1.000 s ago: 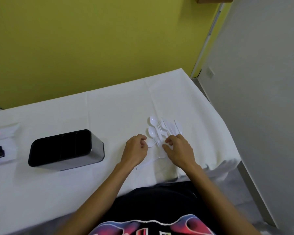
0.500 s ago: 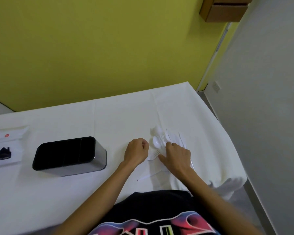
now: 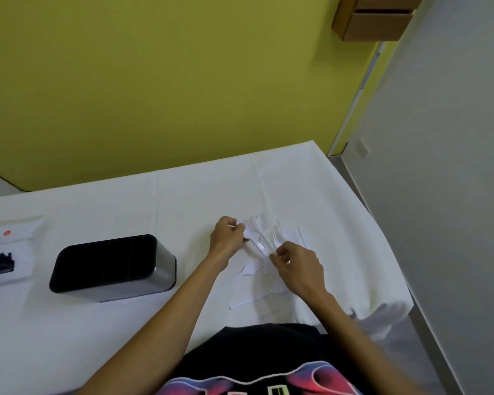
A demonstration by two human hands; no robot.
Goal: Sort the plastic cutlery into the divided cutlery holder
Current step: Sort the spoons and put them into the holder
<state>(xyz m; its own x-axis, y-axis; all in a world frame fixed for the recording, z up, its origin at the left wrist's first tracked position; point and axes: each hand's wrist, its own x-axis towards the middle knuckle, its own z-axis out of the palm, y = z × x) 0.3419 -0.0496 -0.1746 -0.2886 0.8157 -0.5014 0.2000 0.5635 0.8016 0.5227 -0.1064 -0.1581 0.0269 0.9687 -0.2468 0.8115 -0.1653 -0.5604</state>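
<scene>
Since 0.5 s ago: now gripping spoons [image 3: 253, 242] with left hand [image 3: 227, 239], pinching forks [image 3: 277, 235] with right hand [image 3: 300, 265] | leaving pile [image 3: 254, 269] on tablecloth [image 3: 183, 201], 3 o'clock of holder [image 3: 163, 266] | likely sorting by kind, nothing delivered yet

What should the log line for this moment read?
phase: picking from pile | left hand: grips spoon | right hand: pinches fork | cutlery holder: left of hands, apart, nothing visibly inside | loose cutlery: on tablecloth

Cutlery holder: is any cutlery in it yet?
No, the holder shows only dark compartments; the white cutlery is off to its right.
</scene>
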